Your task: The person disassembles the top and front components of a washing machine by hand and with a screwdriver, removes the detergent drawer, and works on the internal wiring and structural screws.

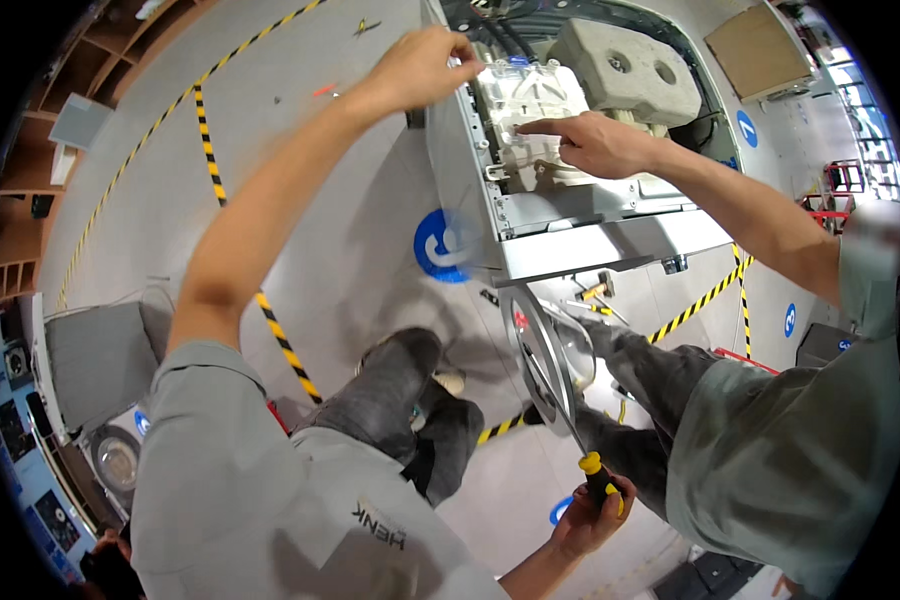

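One screwdriver (591,463), likely light, stiff and best held by its handle (598,484), is now clasped in the right hand (592,515) near the machine (610,245); whether anything's pinched by the left hand (425,68) beside the white box (530,95) can't be told.

Dark lettering (378,530) stands on the grey shirt (260,490) at lower centre. On the floor (360,260), round blue signs carry white numerals: a large sign (432,247) near the centre, another sign (747,128) at upper right, a smaller sign (790,320) at right.
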{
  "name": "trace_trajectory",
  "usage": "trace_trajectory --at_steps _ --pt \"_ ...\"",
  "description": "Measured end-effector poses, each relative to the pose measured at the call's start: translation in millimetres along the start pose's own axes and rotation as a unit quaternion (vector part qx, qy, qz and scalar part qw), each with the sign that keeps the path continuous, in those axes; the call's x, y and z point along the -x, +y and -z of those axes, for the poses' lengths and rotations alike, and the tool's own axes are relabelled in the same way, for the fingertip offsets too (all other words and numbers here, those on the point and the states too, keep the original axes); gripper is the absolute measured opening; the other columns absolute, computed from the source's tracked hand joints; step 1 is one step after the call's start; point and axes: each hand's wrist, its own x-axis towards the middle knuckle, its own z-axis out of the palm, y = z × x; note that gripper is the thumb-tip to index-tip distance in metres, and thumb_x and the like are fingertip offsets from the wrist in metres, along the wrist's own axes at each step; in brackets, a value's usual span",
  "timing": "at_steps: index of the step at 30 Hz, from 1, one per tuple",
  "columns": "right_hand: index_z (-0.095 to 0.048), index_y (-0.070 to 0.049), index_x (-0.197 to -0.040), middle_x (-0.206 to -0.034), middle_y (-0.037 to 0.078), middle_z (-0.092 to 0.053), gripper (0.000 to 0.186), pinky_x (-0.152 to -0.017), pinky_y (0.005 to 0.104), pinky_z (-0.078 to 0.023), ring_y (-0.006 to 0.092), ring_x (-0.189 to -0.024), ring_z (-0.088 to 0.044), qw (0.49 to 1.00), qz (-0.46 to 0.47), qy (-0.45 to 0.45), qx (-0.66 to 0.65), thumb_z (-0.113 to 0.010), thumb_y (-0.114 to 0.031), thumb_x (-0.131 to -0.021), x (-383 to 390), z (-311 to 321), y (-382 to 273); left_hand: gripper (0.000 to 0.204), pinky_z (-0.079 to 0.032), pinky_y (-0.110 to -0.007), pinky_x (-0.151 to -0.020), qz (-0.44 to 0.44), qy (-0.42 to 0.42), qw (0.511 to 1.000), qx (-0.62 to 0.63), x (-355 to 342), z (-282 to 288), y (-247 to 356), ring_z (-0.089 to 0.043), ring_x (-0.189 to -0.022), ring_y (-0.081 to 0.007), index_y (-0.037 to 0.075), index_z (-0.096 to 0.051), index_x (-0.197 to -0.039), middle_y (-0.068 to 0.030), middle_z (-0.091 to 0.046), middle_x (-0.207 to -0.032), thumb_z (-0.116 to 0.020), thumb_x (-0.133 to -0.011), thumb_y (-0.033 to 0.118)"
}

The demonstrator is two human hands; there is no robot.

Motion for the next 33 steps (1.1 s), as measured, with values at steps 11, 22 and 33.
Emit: trace_trajectory --at_steps 11,22,33 --pt "-0.053 -0.001 -0.104 -0.098 0.019 -0.061 0.034 -0.058 0.0281 -0.052 0.0251 -0.082 -0.063 0.991 -0.066 0.067 0.096 -0.067 -0.023 -0.083 4.1 -141.0 -83.1 0.02 -0.043 -0.038 -0.08 0.04 -0.032 0.996 0.077 -9.1 -18.2 -32.2 -0.054 -0.089 -0.0297 0.004 -0.066 -0.089 -0.0109 -0.059 -0.091 -0.066 -0.081 0.022" --pt "-0.052 0.002 -0.107 -0.101 0.024 -0.06 0.034 -0.059 0.0282 -0.054 0.0258 -0.079 -0.064 0.978 -0.06 0.181 0.087 -0.066 -0.017 -0.083 4.5 -250.9 -103.5 0.011 -0.04 -0.036 -0.086 -0.196 -0.225 0.943 0.149 -60.2 -46.1 -4.6 -0.051 -0.097 -0.0256 0.009 -0.07 -0.089 -0.0067 -0.056 -0.098 -0.066 -0.078 0.011" --pt "-0.051 0.0 -0.107 -0.101 0.024 -0.06 0.029 -0.06 0.0263 -0.054 0.0227 -0.072 -0.064 0.959 -0.03 0.265 0.097 -0.059 -0.019 -0.086 39.5 -258.1 -120.5 0.012 -0.048 -0.043 -0.08 -0.324 -0.337 0.883 0.047 -82.9 -73.4 12.0 -0.058 -0.09 -0.0349 -0.003 -0.061 -0.082 -0.0193 -0.055 -0.096 -0.056 -0.071 -0.004"
